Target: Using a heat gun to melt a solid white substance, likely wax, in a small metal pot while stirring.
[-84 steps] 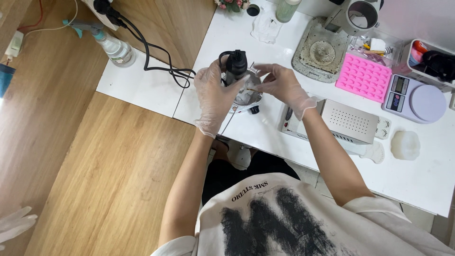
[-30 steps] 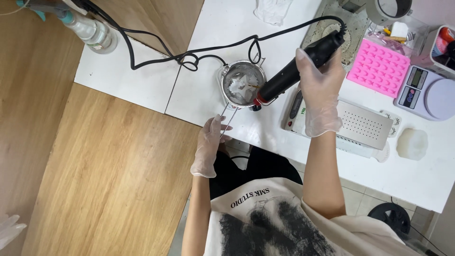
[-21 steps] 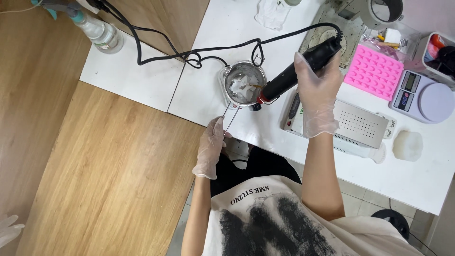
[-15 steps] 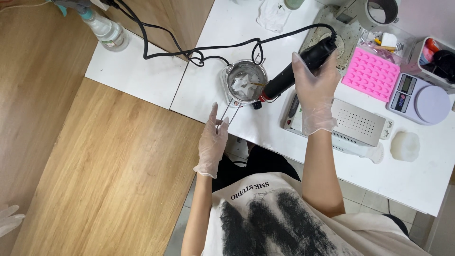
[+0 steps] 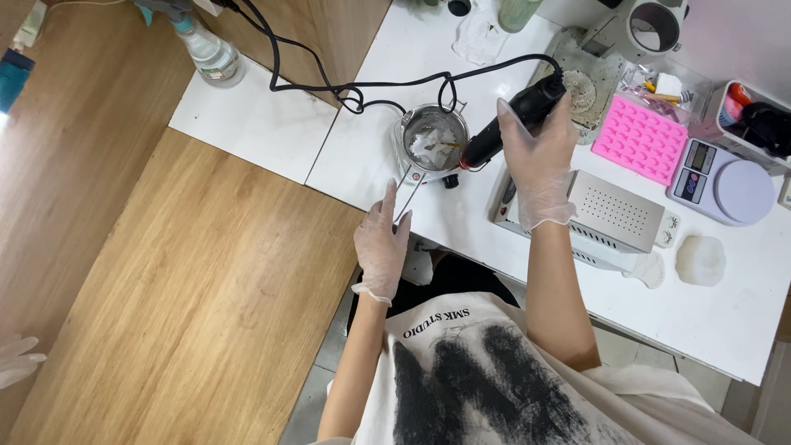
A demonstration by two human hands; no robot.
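Note:
A small metal pot (image 5: 428,132) with whitish lumps inside stands on the white table (image 5: 362,156), near its front edge. My gloved left hand (image 5: 383,239) pinches the pot's thin wire handle (image 5: 407,198), which sticks out toward me. In my gloved right hand (image 5: 537,161) is a black heat gun (image 5: 494,136), tilted down to the left. Its red-ringed nozzle sits at the pot's right rim. The gun's black cable (image 5: 362,84) loops across the table to the far left.
A grey metal box with a perforated top (image 5: 614,210) lies right of the pot. Behind it are a pink silicone mould (image 5: 638,136) and a white scale (image 5: 725,169). A white waxy lump (image 5: 699,259) sits right, a spray bottle (image 5: 210,53) far left. Another person's gloved hand (image 5: 16,358) shows at lower left.
My right hand took up the heat gun and aimed it into the pot. My left hand left the pot's side, dropped below the table edge, then came up onto the wire handle.

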